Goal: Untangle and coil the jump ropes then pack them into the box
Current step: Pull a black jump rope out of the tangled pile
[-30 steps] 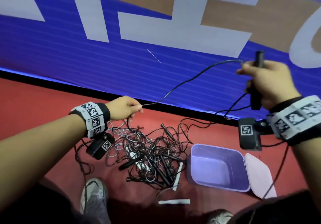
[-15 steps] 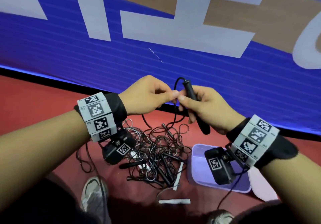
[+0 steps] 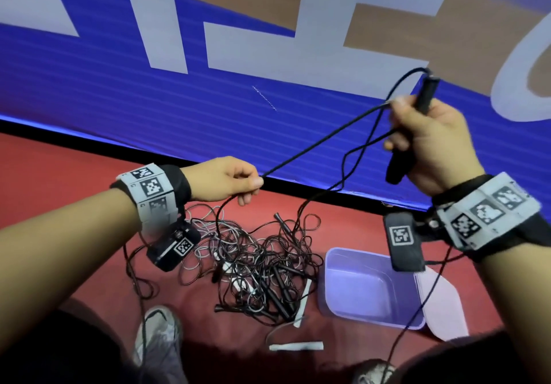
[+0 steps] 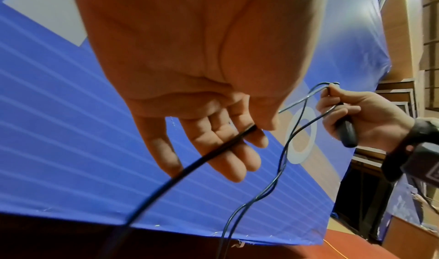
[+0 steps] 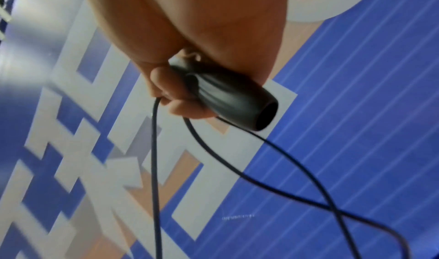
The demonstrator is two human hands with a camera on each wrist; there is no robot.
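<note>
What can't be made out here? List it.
- Pile, head view: how many ropes; strands overlap.
- Box, head view: far corner hidden by the wrist camera.
- Right hand, right wrist view: blurred, fingertips hidden behind the handle.

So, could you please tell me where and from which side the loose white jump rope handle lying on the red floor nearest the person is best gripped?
Grip the white jump rope handle across its middle, coming straight down from above. It lies flat and roughly sideways on the red floor, apart from the tangled pile of ropes, so its long sides are free for thumb and fingers; its thin cord curves off from its left end.
</note>
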